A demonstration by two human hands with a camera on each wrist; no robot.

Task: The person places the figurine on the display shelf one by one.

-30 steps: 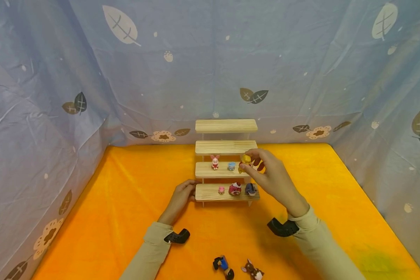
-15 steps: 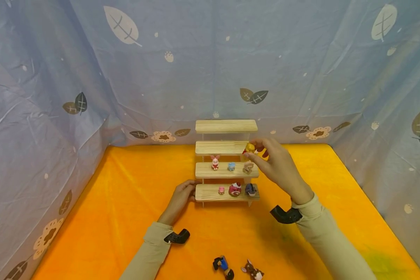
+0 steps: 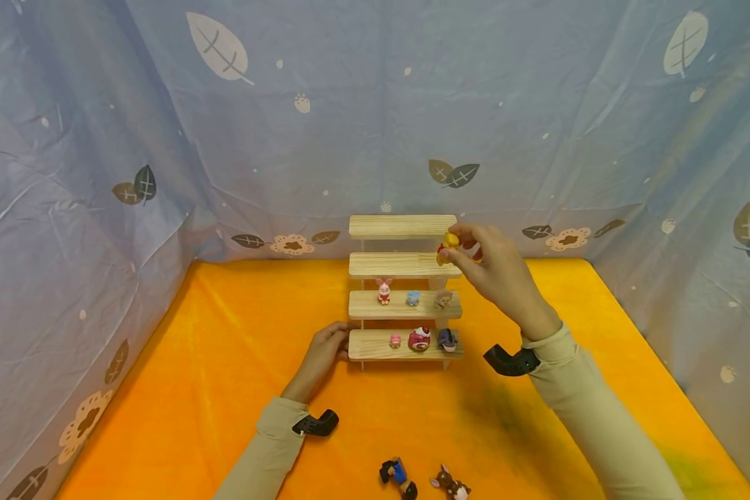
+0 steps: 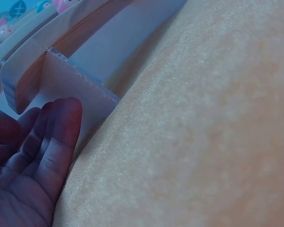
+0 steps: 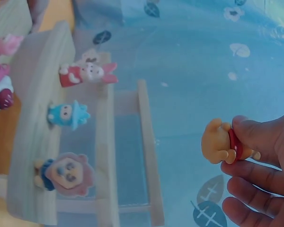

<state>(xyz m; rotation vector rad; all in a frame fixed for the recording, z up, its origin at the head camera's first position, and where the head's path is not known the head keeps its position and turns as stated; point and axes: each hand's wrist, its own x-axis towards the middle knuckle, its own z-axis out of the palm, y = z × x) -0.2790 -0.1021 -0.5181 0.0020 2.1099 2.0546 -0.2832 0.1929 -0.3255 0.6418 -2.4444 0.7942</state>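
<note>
My right hand pinches a yellow bear figurine in a red shirt between thumb and fingers, raised near the right end of the upper tiers. In the right wrist view, the bear is held apart from the shelf. A tiered wooden display stand stands in the middle. At its lower left end rests my left hand; its fingers lie by the side leg, slightly bent and not wrapped round it. The third tier carries a pink pig figurine, a blue one and a lion-like one.
Along the lowest tier sit a small pink figurine, a purplish-red bear and a grey-blue donkey. On the orange cloth in front lie a figurine in blue and a brown animal. Patterned curtains enclose the table.
The right hand has lifted the yellow bear from in front of the third tier up to the upper tiers, uncovering the lion-like figurine. The left hand stays where it was.
</note>
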